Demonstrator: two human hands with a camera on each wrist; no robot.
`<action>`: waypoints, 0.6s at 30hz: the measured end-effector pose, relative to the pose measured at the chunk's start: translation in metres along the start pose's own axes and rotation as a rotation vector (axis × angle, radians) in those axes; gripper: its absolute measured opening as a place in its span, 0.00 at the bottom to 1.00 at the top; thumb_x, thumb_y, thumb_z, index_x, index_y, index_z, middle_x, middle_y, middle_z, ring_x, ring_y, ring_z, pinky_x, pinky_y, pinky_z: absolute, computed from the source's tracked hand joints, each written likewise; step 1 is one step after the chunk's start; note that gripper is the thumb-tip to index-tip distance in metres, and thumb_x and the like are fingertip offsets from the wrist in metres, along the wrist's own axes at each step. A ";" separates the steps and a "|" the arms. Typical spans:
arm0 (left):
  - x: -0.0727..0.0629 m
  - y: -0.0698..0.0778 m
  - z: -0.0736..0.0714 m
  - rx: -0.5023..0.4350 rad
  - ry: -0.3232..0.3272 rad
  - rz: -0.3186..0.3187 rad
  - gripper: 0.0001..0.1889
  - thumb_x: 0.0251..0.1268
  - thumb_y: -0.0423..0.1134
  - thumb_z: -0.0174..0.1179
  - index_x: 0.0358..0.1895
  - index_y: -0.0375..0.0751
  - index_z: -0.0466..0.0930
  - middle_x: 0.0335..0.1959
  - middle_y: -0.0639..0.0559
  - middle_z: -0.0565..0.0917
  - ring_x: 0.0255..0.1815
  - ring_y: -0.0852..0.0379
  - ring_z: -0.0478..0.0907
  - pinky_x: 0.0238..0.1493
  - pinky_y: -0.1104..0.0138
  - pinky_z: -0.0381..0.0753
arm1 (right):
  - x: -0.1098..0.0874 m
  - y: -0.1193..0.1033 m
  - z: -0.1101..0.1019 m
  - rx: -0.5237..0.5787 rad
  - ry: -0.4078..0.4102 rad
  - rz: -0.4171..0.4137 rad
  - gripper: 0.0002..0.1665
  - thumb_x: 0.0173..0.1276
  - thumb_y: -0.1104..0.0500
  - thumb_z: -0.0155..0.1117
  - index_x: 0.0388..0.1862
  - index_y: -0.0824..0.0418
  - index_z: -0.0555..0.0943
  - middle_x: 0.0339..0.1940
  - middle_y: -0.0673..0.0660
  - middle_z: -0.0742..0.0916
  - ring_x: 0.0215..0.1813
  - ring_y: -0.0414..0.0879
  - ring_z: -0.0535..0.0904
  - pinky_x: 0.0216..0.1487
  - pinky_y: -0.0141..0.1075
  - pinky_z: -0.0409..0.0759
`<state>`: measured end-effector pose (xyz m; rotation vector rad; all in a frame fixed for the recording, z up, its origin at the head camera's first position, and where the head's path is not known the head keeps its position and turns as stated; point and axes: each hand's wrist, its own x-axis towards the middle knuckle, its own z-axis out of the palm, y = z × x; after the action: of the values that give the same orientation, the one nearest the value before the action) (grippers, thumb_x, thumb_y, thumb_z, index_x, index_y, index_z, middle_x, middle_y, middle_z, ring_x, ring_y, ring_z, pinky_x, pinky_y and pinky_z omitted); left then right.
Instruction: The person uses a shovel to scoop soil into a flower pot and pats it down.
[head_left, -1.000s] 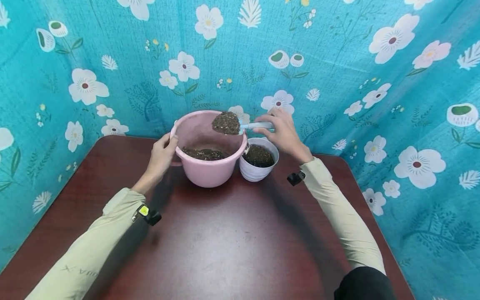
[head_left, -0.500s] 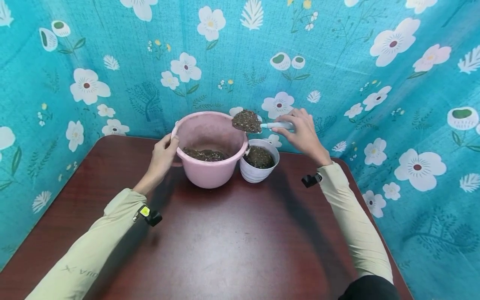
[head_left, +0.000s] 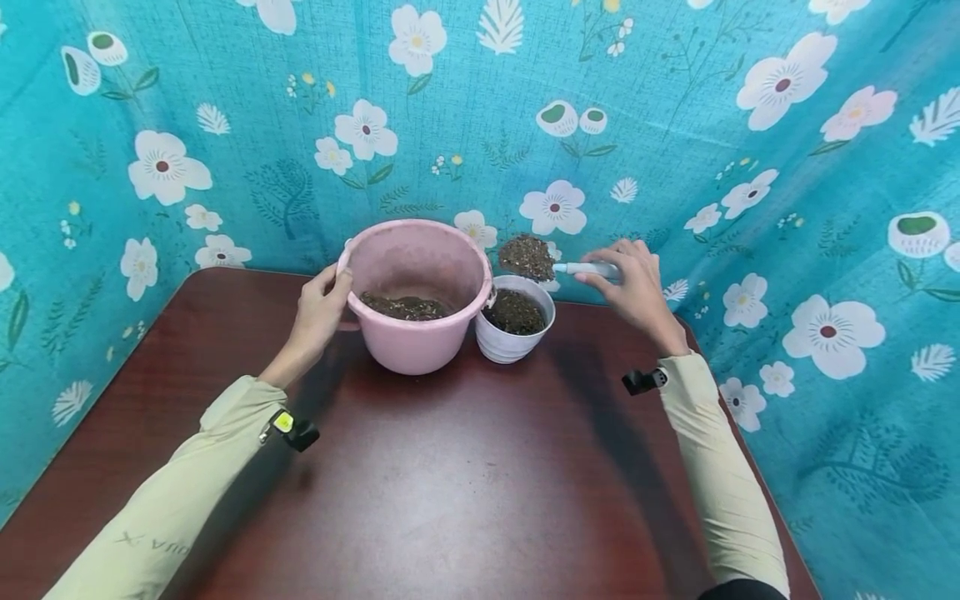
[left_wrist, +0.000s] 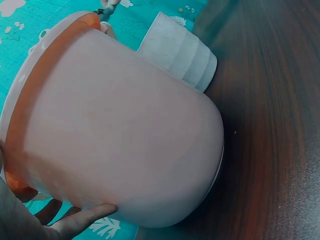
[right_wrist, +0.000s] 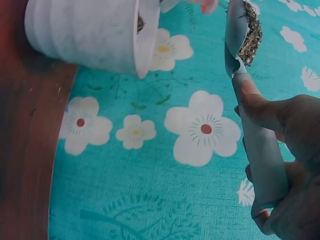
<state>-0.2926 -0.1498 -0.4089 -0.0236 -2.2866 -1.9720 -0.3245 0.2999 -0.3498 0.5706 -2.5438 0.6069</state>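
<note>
My right hand (head_left: 633,283) grips the pale blue handle of a garden trowel (right_wrist: 262,150), thumb along its top. Dark soil (head_left: 527,256) is heaped on the trowel's blade, held above the back rim of a white ribbed flowerpot (head_left: 508,343). Soil partly fills this pot. Just to its left stands a pink bucket (head_left: 415,346) with more soil (head_left: 405,307) in its bottom. My left hand (head_left: 318,308) holds the bucket's left rim, thumb over the edge. In the left wrist view its fingers (left_wrist: 82,220) lie against the bucket's outer wall.
Both containers stand near the back edge of a dark red-brown table (head_left: 450,483). A turquoise flowered curtain (head_left: 465,108) hangs close behind and along both sides.
My right hand has carried the loaded trowel rightward, from over the bucket to over the white flowerpot. The left hand has kept its hold on the bucket's rim.
</note>
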 end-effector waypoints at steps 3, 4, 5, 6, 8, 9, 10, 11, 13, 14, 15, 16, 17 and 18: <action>0.000 0.000 -0.001 0.013 0.002 0.002 0.29 0.81 0.51 0.47 0.74 0.37 0.72 0.55 0.33 0.74 0.37 0.66 0.79 0.36 0.56 0.94 | -0.002 0.005 0.002 -0.027 0.013 -0.010 0.14 0.67 0.57 0.78 0.48 0.62 0.90 0.41 0.62 0.83 0.42 0.56 0.65 0.42 0.50 0.57; 0.000 0.001 -0.001 0.017 0.001 0.003 0.29 0.82 0.51 0.47 0.75 0.37 0.71 0.56 0.33 0.74 0.37 0.66 0.79 0.37 0.56 0.94 | -0.003 0.006 0.002 -0.036 0.018 -0.014 0.14 0.66 0.57 0.78 0.48 0.62 0.90 0.41 0.62 0.83 0.42 0.56 0.65 0.42 0.50 0.57; 0.000 0.001 -0.001 0.020 0.001 0.005 0.29 0.82 0.51 0.47 0.75 0.37 0.71 0.56 0.33 0.74 0.37 0.67 0.79 0.37 0.55 0.94 | -0.004 0.008 0.003 -0.042 0.024 -0.018 0.14 0.66 0.57 0.78 0.47 0.62 0.90 0.41 0.62 0.83 0.42 0.56 0.65 0.42 0.50 0.57; 0.000 0.001 -0.001 0.020 0.001 0.005 0.29 0.82 0.51 0.47 0.75 0.37 0.71 0.56 0.33 0.74 0.37 0.67 0.79 0.38 0.55 0.94 | -0.006 0.011 0.003 -0.050 0.030 -0.023 0.14 0.66 0.57 0.78 0.47 0.62 0.90 0.40 0.62 0.83 0.41 0.57 0.65 0.42 0.51 0.57; 0.001 0.001 -0.001 0.011 0.001 0.005 0.29 0.82 0.50 0.47 0.76 0.37 0.70 0.56 0.34 0.74 0.36 0.67 0.79 0.37 0.54 0.94 | -0.008 0.015 0.004 -0.060 0.043 -0.037 0.14 0.65 0.57 0.78 0.47 0.62 0.90 0.40 0.62 0.83 0.41 0.57 0.65 0.42 0.51 0.56; 0.001 0.001 -0.001 0.006 0.002 0.005 0.29 0.82 0.50 0.46 0.76 0.37 0.70 0.56 0.34 0.74 0.36 0.67 0.78 0.37 0.55 0.95 | -0.009 0.016 0.005 -0.064 0.052 -0.047 0.14 0.65 0.57 0.78 0.47 0.63 0.90 0.40 0.63 0.82 0.42 0.57 0.65 0.42 0.52 0.56; 0.000 0.001 -0.001 0.002 0.000 0.003 0.29 0.82 0.50 0.46 0.76 0.37 0.70 0.56 0.34 0.74 0.36 0.67 0.78 0.36 0.55 0.95 | -0.011 0.018 0.006 -0.069 0.061 -0.057 0.14 0.65 0.58 0.79 0.46 0.63 0.90 0.41 0.63 0.82 0.42 0.58 0.65 0.42 0.52 0.55; 0.001 0.001 -0.001 -0.001 -0.001 0.001 0.29 0.82 0.50 0.46 0.76 0.37 0.70 0.56 0.35 0.74 0.36 0.67 0.78 0.36 0.56 0.95 | -0.012 0.020 0.007 -0.077 0.073 -0.070 0.14 0.64 0.58 0.79 0.46 0.63 0.90 0.41 0.64 0.82 0.42 0.58 0.65 0.42 0.53 0.54; 0.000 0.000 -0.002 -0.005 -0.003 -0.001 0.29 0.81 0.50 0.46 0.77 0.38 0.70 0.57 0.34 0.74 0.36 0.67 0.78 0.35 0.57 0.95 | -0.015 0.023 0.008 -0.102 0.099 -0.107 0.15 0.64 0.58 0.79 0.46 0.64 0.90 0.42 0.65 0.81 0.43 0.60 0.65 0.43 0.57 0.55; 0.000 0.001 -0.002 -0.005 -0.004 -0.001 0.29 0.81 0.50 0.46 0.77 0.38 0.69 0.57 0.34 0.74 0.37 0.66 0.78 0.35 0.57 0.95 | -0.016 0.024 0.009 -0.118 0.112 -0.131 0.15 0.64 0.58 0.79 0.46 0.64 0.90 0.43 0.66 0.81 0.44 0.62 0.65 0.44 0.59 0.56; 0.000 0.000 -0.001 -0.003 -0.003 -0.001 0.29 0.81 0.50 0.46 0.77 0.37 0.70 0.57 0.34 0.74 0.37 0.66 0.78 0.35 0.57 0.95 | -0.016 0.024 0.010 -0.130 0.123 -0.154 0.15 0.64 0.58 0.79 0.46 0.64 0.90 0.43 0.66 0.81 0.44 0.62 0.66 0.44 0.60 0.56; 0.000 0.000 -0.001 -0.001 -0.003 -0.002 0.29 0.81 0.50 0.46 0.76 0.37 0.70 0.57 0.34 0.74 0.38 0.66 0.78 0.36 0.56 0.95 | -0.017 0.025 0.011 -0.146 0.132 -0.182 0.14 0.64 0.58 0.79 0.47 0.64 0.90 0.43 0.67 0.81 0.44 0.63 0.66 0.45 0.62 0.57; 0.000 0.000 -0.001 0.001 -0.003 -0.001 0.29 0.82 0.50 0.46 0.76 0.37 0.70 0.57 0.34 0.74 0.38 0.66 0.78 0.36 0.55 0.95 | -0.017 0.026 0.012 -0.163 0.144 -0.212 0.15 0.64 0.58 0.79 0.47 0.63 0.90 0.43 0.67 0.81 0.45 0.63 0.66 0.45 0.63 0.58; 0.000 -0.001 -0.001 0.002 -0.003 -0.002 0.29 0.82 0.50 0.46 0.76 0.37 0.70 0.57 0.33 0.74 0.38 0.67 0.78 0.36 0.55 0.94 | -0.017 0.026 0.013 -0.184 0.153 -0.239 0.15 0.64 0.58 0.79 0.47 0.63 0.90 0.44 0.67 0.81 0.45 0.64 0.67 0.45 0.64 0.58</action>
<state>-0.2923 -0.1511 -0.4094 -0.0241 -2.2910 -1.9724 -0.3273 0.3194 -0.3769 0.7194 -2.3117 0.3156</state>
